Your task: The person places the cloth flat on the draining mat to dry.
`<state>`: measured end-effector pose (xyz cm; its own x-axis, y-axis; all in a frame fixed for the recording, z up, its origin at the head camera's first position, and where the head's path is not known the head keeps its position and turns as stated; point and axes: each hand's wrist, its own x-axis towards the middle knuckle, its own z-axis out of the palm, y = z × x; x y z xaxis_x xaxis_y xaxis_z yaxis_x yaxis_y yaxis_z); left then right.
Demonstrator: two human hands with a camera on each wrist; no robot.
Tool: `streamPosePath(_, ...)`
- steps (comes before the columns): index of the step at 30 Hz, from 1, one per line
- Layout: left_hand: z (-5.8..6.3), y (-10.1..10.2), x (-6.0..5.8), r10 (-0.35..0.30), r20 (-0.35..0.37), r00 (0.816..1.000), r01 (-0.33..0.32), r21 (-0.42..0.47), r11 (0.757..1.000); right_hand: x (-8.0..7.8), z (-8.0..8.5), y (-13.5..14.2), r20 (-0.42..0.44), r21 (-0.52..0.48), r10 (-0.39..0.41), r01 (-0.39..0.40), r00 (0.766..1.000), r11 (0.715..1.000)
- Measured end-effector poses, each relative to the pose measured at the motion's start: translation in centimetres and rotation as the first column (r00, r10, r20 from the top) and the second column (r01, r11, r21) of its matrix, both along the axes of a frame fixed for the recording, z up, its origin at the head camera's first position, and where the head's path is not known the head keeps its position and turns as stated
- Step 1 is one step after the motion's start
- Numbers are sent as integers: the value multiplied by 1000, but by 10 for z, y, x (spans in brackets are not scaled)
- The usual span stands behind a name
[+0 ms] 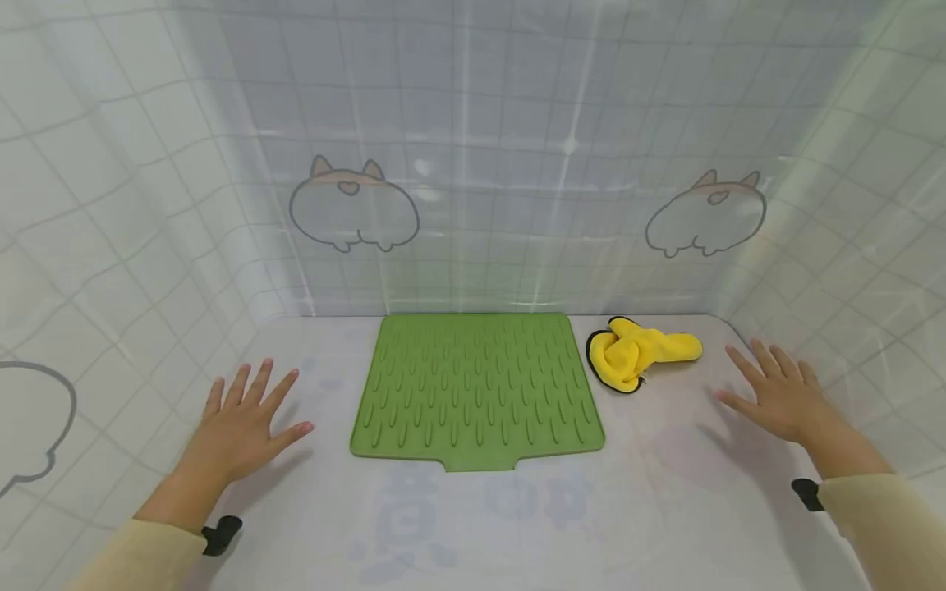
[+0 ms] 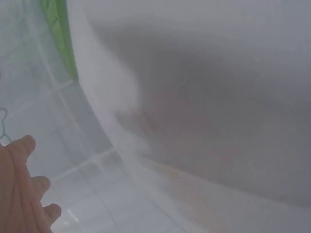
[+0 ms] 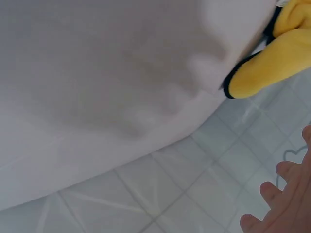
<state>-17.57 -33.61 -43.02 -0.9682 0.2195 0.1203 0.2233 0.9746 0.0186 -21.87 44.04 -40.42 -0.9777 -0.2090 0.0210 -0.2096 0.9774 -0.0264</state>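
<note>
A crumpled, soft yellow cloth [image 1: 637, 353] with black edging lies at three o'clock from a flat, ridged green mat [image 1: 478, 386]. The left hand [image 1: 238, 435], toward the mat's nine o'clock, and right hand [image 1: 785, 400], toward the cloth's three o'clock, have spread fingers.

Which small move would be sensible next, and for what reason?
Probably move the right hand toward the yellow cloth: it lies crumpled beside the green mat, nearer to that hand than to the left hand, and both hands are empty.
</note>
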Motion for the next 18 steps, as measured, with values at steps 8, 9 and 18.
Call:
streamPosePath(8, 4, 14, 4, -18, -1, 1000, 18, 42, 999, 1, 0, -7, -19, -50, 0, -1, 1000, 999)
streamPosePath(9, 4, 15, 4, -20, 1, 1000, 20, 44, 999, 1, 0, -8, -20, -53, 0, -1, 1000, 999)
streamPosePath(18, 4, 34, 5, -29, 54, 998, 25, 72, 997, 3, 6, -29, -21, -108, -8, 5, 1000, 994)
